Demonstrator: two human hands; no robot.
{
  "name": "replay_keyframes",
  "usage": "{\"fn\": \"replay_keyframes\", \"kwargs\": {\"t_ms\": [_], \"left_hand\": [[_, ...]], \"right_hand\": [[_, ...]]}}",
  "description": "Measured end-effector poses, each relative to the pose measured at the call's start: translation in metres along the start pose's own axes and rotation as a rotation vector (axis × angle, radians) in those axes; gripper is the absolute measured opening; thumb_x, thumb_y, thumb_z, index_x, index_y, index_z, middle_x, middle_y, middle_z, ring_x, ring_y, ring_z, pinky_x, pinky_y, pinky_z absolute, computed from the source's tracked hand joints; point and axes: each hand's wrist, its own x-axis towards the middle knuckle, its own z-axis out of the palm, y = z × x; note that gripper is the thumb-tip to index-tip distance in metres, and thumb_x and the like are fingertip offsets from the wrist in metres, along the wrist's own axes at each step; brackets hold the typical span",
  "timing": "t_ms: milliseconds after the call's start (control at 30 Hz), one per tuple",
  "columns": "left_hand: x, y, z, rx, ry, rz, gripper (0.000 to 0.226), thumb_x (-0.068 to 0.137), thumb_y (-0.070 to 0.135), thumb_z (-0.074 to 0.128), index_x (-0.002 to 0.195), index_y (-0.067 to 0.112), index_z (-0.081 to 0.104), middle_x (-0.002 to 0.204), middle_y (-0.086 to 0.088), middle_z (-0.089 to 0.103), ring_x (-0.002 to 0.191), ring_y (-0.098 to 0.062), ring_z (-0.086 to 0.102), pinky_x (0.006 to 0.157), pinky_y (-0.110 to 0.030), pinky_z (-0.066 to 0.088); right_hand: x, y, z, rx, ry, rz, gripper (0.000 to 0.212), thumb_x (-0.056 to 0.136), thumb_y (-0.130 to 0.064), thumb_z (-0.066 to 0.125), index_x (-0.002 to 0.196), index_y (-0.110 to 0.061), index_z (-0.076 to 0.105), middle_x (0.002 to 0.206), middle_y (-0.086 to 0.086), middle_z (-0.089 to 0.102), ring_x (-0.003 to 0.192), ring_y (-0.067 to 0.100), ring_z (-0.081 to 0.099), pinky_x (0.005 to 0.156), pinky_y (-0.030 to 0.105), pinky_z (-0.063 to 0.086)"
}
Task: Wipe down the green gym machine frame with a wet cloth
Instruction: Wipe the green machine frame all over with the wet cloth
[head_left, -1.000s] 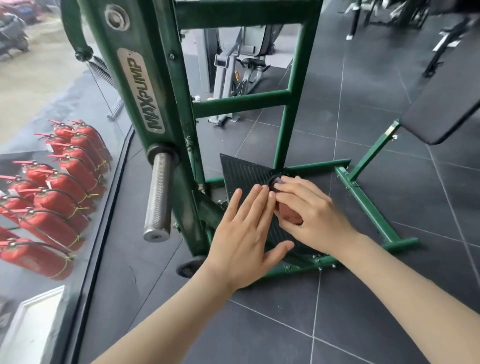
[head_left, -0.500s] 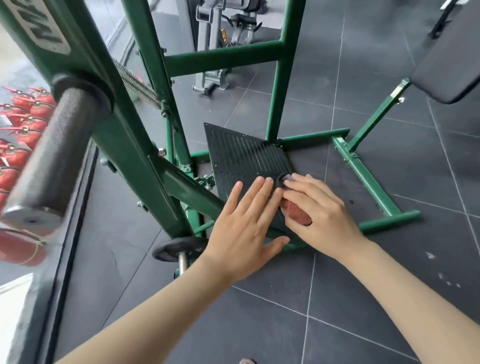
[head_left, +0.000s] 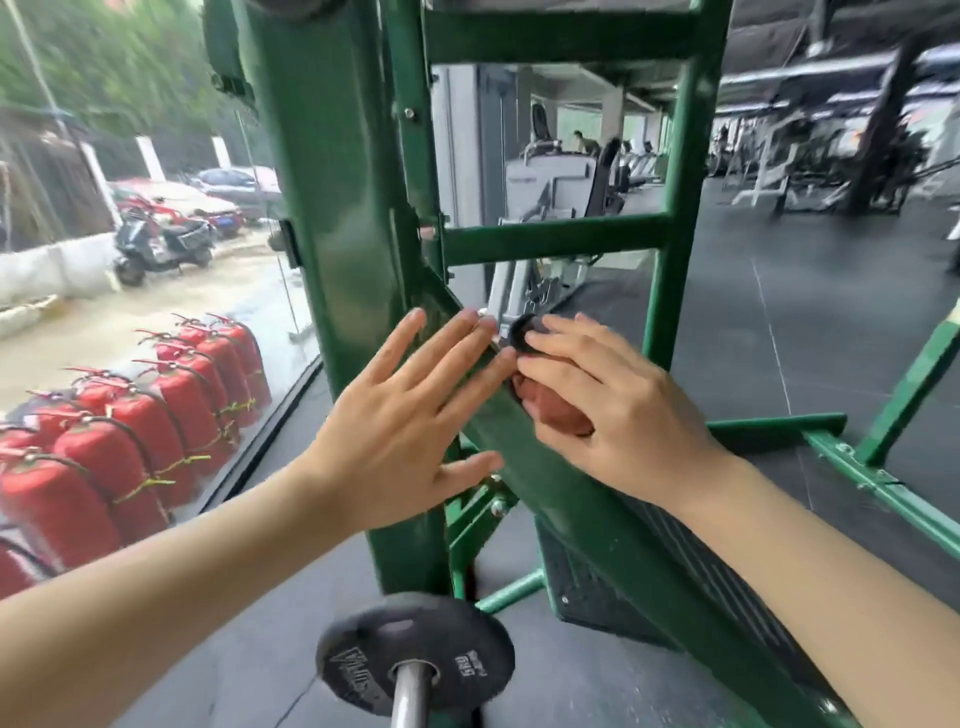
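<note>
The right hand (head_left: 618, 410) curls its fingers over a reddish-brown wad, seemingly the cloth (head_left: 553, 410), holding it against the diagonal brace of the green machine frame (head_left: 332, 218). A small round black object (head_left: 524, 332) sits at its fingertips; what it is cannot be told. The left hand (head_left: 395, 431) is flat, fingers straight and spread, its fingertips touching the right hand's fingertips over the same brace. The frame's thick upright rises just behind the left hand, with crossbars to the right. Below, a black weight plate (head_left: 415, 654) sits on a metal peg. Red fire extinguishers (head_left: 130, 415) stand in rows by the window at left.
</note>
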Motion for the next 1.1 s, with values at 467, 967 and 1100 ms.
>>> {"fn": "replay_keyframes", "kwargs": {"t_ms": [467, 967, 1100], "left_hand": [[-0.015, -0.160, -0.028, 0.363, 0.032, -0.063, 0.121, 0.085, 0.088, 0.048, 0.160, -0.003, 0.024, 0.170, -0.020, 0.017, 0.159, -0.032, 0.014, 0.126, -0.057, 0.020], [-0.024, -0.167, -0.010, 0.202, 0.080, -0.055, 0.116, 0.084, 0.088, 0.050, 0.165, 0.009, 0.020, 0.173, -0.013, 0.005, 0.161, -0.028, 0.007, 0.130, -0.048, 0.012], [-0.045, -0.138, 0.013, 0.143, 0.053, -0.077, 0.125, 0.078, 0.089, 0.056, 0.164, 0.007, 0.019, 0.173, -0.015, 0.004, 0.161, -0.029, 0.003, 0.130, -0.049, 0.013]], "right_hand": [[0.221, -0.004, 0.012, -0.193, 0.357, -0.260, 0.058, 0.089, -0.022, 0.075, 0.142, -0.005, 0.059, 0.142, 0.017, 0.060, 0.134, 0.037, 0.055, 0.121, 0.043, 0.037], [0.171, -0.008, 0.060, -0.130, 0.319, -0.210, 0.038, 0.081, -0.009, 0.081, 0.117, 0.001, 0.073, 0.121, 0.017, 0.071, 0.123, 0.037, 0.064, 0.111, 0.049, 0.047], [0.102, -0.019, 0.087, -0.150, 0.164, -0.421, 0.023, 0.092, -0.012, 0.073, 0.111, 0.002, 0.076, 0.115, 0.015, 0.074, 0.113, 0.035, 0.069, 0.113, 0.055, 0.045]]}}
